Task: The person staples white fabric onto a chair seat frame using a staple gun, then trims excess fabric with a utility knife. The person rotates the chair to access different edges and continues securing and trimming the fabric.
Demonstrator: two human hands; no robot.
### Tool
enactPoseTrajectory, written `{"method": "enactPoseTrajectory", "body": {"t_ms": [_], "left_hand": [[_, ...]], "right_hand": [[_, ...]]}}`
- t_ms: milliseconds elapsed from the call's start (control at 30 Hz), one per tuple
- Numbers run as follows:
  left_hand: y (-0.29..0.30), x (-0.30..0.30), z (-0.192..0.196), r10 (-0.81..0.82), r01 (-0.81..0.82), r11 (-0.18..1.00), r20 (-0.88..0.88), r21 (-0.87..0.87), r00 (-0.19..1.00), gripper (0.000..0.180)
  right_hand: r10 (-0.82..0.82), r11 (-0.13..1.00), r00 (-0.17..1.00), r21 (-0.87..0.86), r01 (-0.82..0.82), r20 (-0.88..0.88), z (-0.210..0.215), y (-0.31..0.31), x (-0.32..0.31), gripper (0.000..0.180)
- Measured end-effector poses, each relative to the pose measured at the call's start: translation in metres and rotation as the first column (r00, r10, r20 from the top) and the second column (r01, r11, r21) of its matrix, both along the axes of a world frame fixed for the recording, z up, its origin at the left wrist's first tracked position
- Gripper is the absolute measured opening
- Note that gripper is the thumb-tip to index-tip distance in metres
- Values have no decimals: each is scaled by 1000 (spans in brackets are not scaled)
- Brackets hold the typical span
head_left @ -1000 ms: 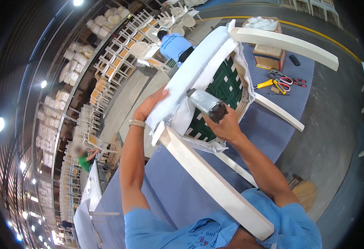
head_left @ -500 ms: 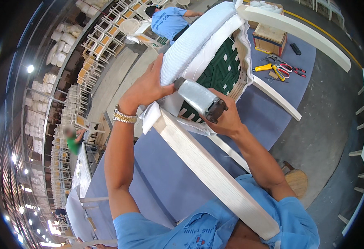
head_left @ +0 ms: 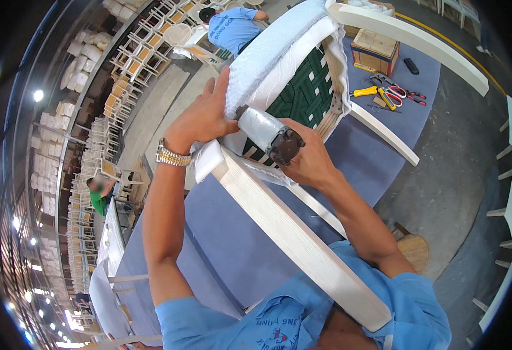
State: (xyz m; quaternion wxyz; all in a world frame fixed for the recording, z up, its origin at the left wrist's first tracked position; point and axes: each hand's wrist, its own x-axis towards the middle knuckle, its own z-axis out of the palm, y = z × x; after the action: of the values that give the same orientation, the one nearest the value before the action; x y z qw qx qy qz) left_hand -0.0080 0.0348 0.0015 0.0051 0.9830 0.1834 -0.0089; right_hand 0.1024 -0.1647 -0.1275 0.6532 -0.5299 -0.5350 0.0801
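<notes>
One upturned white chair (head_left: 302, 233) lay on the blue-covered workbench (head_left: 232, 251), filling the frame's centre, one leg running toward 5 o'clock and a second toward 1 o'clock. The left hand (head_left: 203, 119), fingers spread flat, pressed the pale seat fabric (head_left: 267, 55) against the padded edge at 11 o'clock of centre. The right hand (head_left: 308, 160) was wrapped closed around one silver staple gun (head_left: 267, 133), its dark rear cap toward the camera. The wooden frame probably handled as stiff and fairly heavy, best gripped by a leg or rail; the fabric looked soft and limp and likely needed tension from a flat palm near the fold. Green webbing (head_left: 305, 96) crossed the seat underside. At 1 o'clock lay one yellow-handled tool (head_left: 366, 91), one pair of red-handled scissors (head_left: 405, 93) and one wooden box (head_left: 375, 49). One other worker in blue (head_left: 232, 26) bent over at 12 o'clock.
</notes>
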Motion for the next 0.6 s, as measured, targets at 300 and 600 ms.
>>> {"method": "enactPoseTrajectory", "body": {"t_ms": [300, 600], "left_hand": [[-26, -8, 12, -102, 106, 989, -41, 105, 994, 117], [57, -33, -10, 383, -39, 566, 221, -823, 897, 84]], "right_hand": [[40, 999, 996, -13, -41, -77, -4, 0, -6, 54], [-45, 994, 970, 82, 66, -237, -29, 2, -4, 42]]}}
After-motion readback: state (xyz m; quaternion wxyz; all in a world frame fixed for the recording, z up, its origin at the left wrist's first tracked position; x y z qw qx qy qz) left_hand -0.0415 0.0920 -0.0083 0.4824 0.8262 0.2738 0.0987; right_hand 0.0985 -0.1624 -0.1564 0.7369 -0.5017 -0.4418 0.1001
